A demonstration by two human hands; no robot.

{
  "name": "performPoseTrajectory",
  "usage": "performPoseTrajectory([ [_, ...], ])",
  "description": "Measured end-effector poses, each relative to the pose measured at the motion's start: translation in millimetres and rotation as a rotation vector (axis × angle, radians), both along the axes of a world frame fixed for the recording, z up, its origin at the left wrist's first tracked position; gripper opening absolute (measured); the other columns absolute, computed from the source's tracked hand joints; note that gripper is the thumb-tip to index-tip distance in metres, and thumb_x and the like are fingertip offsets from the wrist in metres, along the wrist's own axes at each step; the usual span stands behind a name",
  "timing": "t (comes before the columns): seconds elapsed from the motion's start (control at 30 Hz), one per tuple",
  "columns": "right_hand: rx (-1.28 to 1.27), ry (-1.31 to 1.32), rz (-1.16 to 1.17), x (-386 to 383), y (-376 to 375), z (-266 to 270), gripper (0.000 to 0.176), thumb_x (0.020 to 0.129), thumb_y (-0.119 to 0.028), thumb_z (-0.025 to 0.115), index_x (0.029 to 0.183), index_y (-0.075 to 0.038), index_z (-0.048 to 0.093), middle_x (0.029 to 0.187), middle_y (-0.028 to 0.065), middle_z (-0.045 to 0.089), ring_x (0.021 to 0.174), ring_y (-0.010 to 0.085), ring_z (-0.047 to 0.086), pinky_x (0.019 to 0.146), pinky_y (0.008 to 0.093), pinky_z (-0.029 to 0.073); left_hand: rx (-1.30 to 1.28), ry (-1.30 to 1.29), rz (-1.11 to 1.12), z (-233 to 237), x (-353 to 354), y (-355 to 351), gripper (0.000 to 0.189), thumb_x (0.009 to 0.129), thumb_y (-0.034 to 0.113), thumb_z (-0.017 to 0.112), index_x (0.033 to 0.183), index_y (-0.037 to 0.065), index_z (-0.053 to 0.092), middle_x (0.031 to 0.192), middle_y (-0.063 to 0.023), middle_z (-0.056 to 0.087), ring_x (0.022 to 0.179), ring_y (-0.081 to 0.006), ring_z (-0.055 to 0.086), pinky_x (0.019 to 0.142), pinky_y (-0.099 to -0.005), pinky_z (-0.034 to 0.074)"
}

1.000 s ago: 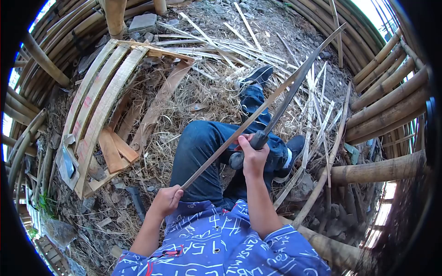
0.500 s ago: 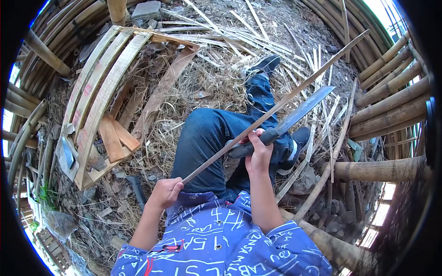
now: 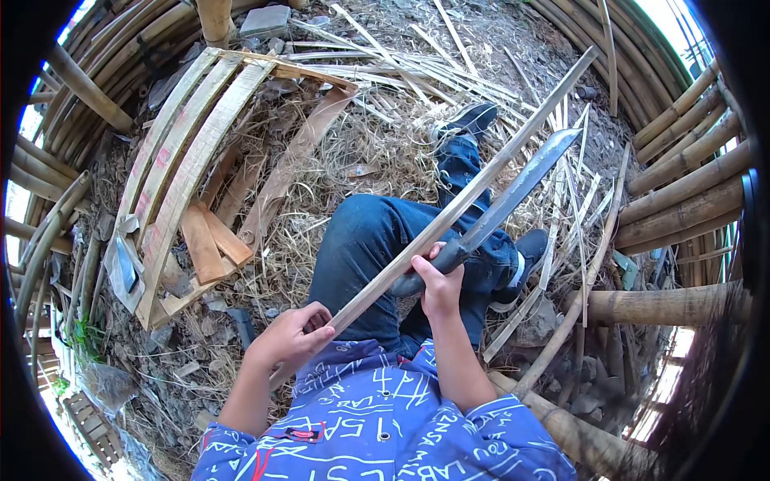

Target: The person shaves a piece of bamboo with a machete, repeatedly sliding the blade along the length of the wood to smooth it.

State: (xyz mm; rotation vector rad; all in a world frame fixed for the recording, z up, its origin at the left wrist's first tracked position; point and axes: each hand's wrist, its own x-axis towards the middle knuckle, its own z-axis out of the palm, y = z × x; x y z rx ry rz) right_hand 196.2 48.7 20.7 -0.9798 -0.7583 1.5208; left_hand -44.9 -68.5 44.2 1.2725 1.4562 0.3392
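A long bamboo strip (image 3: 473, 188) runs diagonally across my lap, its far end pointing up and right. My left hand (image 3: 290, 341) is closed around the strip near its lower end, and a short piece sticks out behind the hand. My right hand (image 3: 439, 282) grips the dark handle of a machete (image 3: 513, 192). The right thumb and fingers also touch the strip's middle. The machete blade points up and right, beside the strip and roughly parallel to it. My bent leg (image 3: 353, 248) lies beneath both.
A wooden slatted pallet (image 3: 172, 176) leans at the left, with short brown boards (image 3: 204, 240) beside it. Thin split strips (image 3: 377, 60) and dry shavings (image 3: 321, 168) litter the ground ahead. Bamboo poles (image 3: 682, 196) form a fence at the right; a thick pole (image 3: 642, 306) juts in near my right side.
The bamboo strip has slid back through my left hand, so its lower end now passes behind it. It has also turned to show a wider, paler face. The machete has tilted slightly more upright.
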Motion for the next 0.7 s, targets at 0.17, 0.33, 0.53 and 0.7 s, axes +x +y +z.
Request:
performPoseTrajectory([
  [0.17,-0.007,-0.093,0.056,2.5,-3.9,-12.8,0.023,0.078,0.007,0.068,0.087,-0.005,0.051,0.083,0.0063,0.061,0.072,0.0149,0.063,0.067,0.0294,0.054,0.020,-0.147,-0.136,5.8,-2.0,28.2,0.046,0.087,0.040,0.066,0.113,0.004,0.058,0.084,-0.0128,0.067,0.079,-0.0248,0.065,0.072,-0.0363,0.051],
  [0.33,-0.019,-0.098,0.094,-4.6,-9.9,-10.6,0.023,0.077,0.007,0.070,0.086,-0.005,0.051,0.083,0.0047,0.061,0.074,0.0126,0.062,0.067,0.0276,0.053,-0.133,-0.146,-0.368,11.8,5.6,79.3,0.049,0.089,0.036,0.067,0.120,0.000,0.054,0.085,-0.0119,0.066,0.078,-0.0189,0.065,0.069,-0.0316,0.054],
  [0.53,0.030,-0.178,0.092,-8.4,-15.9,-14.9,0.024,0.076,0.006,0.072,0.085,-0.006,0.052,0.082,0.0033,0.061,0.075,0.0096,0.060,0.069,0.0251,0.051,-0.287,-0.318,-0.295,2.5,33.8,116.4,0.045,0.093,0.028,0.063,0.123,-0.003,0.050,0.094,-0.0131,0.065,0.077,-0.0175,0.066,0.071,-0.0317,0.058],
  [0.7,0.008,-0.167,0.115,-5.4,-15.2,-16.2,0.022,0.077,0.005,0.072,0.084,-0.005,0.053,0.081,0.0028,0.062,0.076,0.0088,0.061,0.069,0.0250,0.051,-0.512,-0.577,-0.181,17.8,47.8,120.9,0.032,0.098,0.014,0.049,0.125,-0.002,0.044,0.092,-0.0124,0.065,0.081,-0.0199,0.069,0.070,-0.0352,0.060],
])
